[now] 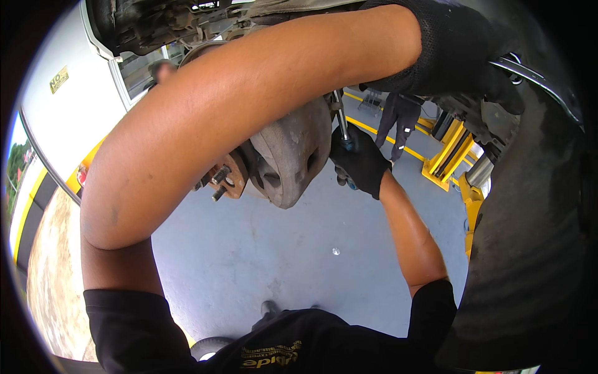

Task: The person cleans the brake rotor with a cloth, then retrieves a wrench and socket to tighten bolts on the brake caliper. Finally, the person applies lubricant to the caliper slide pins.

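My left arm arches across the top of the head view, and its black-gloved left hand is at the upper right. The fingers close around a long chrome wrench, partly hidden by the glove. Below it, my right hand, also in a black glove, grips a hand tool with a chrome shaft and teal parts. That shaft points up beside a worn grey brake caliper; whether it touches a bolt cannot be made out. Left of the caliper, a rusty wheel hub with bare studs shows beneath my forearm.
Vehicle underbody parts hang overhead. A dark curved surface fills the right side. Beyond stand yellow lift posts and a person in dark trousers; another person is at the upper left. A tyre lies near my feet.
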`<state>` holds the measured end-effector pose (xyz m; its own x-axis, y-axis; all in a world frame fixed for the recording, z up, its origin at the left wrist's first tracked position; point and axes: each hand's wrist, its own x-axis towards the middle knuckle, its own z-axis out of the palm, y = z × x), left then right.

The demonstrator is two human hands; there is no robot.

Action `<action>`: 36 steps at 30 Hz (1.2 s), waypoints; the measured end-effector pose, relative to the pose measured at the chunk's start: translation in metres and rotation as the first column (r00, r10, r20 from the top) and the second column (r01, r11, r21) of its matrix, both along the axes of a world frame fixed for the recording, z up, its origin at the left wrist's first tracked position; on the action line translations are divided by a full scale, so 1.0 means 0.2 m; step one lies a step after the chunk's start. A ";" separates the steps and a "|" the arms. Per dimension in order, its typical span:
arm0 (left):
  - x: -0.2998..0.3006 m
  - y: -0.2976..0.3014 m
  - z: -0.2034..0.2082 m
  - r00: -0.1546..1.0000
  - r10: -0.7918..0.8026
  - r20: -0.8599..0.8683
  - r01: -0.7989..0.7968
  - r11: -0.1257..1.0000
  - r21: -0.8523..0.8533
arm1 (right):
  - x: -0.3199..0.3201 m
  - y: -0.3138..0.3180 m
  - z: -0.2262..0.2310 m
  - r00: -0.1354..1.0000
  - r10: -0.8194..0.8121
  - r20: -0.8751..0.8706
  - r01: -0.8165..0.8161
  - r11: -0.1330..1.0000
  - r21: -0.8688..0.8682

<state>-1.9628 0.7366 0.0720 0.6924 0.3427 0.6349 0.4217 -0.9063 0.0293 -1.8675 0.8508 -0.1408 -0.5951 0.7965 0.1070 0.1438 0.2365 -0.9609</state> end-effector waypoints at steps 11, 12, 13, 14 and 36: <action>0.14 -0.16 0.14 0.957 0.288 0.014 -0.259 0.881 -0.396 | 0.20 -0.01 0.16 0.964 -0.029 0.264 0.030 1.000 -0.002; 0.16 -0.13 0.13 0.968 0.241 0.072 -0.207 0.926 -0.316 | 0.24 -0.05 0.18 0.971 -0.060 0.229 0.060 0.998 0.004; 0.14 -0.11 0.11 0.961 0.253 0.113 -0.220 0.945 -0.242 | 0.20 -0.05 0.19 0.982 -0.034 0.188 0.031 0.999 0.019; 0.07 0.01 0.03 0.979 0.139 0.152 -0.138 0.990 -0.012 | 0.17 -0.04 0.19 0.986 -0.015 0.168 0.009 0.999 0.034; 0.10 0.19 -0.02 0.950 0.196 0.244 -0.206 0.978 0.013 | 0.17 0.00 0.04 0.975 0.129 -0.183 -0.145 0.986 -0.078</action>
